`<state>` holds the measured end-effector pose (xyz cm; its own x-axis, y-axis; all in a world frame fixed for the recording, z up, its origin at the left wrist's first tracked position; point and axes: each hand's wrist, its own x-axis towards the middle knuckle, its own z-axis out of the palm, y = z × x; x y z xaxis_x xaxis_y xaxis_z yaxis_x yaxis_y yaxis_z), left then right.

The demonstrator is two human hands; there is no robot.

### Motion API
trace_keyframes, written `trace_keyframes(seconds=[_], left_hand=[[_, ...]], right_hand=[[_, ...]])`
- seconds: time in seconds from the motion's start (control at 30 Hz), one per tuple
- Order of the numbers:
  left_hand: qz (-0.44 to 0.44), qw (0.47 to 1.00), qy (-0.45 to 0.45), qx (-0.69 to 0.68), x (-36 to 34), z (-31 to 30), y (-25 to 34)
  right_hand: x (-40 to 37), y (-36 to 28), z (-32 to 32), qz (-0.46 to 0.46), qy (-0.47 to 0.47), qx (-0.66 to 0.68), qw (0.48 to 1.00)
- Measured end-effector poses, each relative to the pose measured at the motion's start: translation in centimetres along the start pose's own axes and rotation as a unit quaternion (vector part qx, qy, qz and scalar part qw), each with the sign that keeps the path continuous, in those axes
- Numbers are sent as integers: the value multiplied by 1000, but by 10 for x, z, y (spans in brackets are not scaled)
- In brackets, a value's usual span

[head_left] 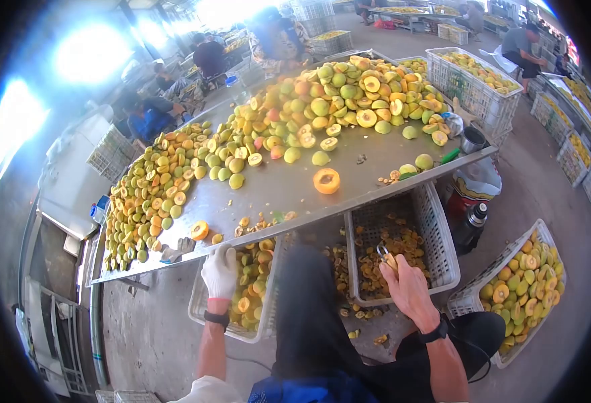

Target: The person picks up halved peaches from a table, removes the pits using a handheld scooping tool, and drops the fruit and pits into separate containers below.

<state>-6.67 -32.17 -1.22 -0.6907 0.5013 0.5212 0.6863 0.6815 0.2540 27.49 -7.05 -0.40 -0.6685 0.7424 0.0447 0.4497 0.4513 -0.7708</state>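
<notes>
My left hand point(220, 272), in a white knitted glove, is at the near edge of the metal table point(268, 195), above a crate point(200, 305) of halved yellow peaches. Its fingers look loosely apart, and I see nothing in them. My right hand point(409, 290), bare, grips the handle of a small pitting tool point(384, 254) with a metal loop at its tip. This hand is over a crate point(443, 248) holding pits and scraps. On the table nearby lie a cut peach half point(326, 181) and another half point(199, 230), flesh up.
A large heap of peaches point(322, 101) covers the table's far side. A grey glove point(178, 250), a metal cup point(472, 140) and a green-handled knife point(450, 156) lie on it. A thermos point(471, 228) and a full crate point(535, 235) stand at right. Other people sit farther back.
</notes>
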Motion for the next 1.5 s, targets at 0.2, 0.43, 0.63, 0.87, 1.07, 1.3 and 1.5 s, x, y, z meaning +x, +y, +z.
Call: trace_keyframes(seconds=[0.2, 0.43, 0.63, 0.87, 1.07, 1.3, 1.5], left_hand=[[-47, 994, -45, -93, 64, 55, -23], [16, 987, -161, 17, 206, 144, -11], [130, 973, -190, -6, 281, 209, 10], [190, 970, -153, 25, 305, 309, 11], [107, 968, -217, 66, 287, 264, 36], [99, 967, -232, 46, 223, 200, 32], [-63, 927, -286, -235, 190, 143, 51]], right_hand=[[13, 1, 14, -1, -19, -38, 999], [29, -11, 16, -27, -47, -22, 998], [45, -4, 11, -7, -42, 0, 999], [49, -1, 4, 11, -55, 17, 998], [37, -9, 2, -28, -46, 22, 998], [23, -22, -3, -99, 7, 24, 995], [15, -17, -3, -119, 29, 10, 992]])
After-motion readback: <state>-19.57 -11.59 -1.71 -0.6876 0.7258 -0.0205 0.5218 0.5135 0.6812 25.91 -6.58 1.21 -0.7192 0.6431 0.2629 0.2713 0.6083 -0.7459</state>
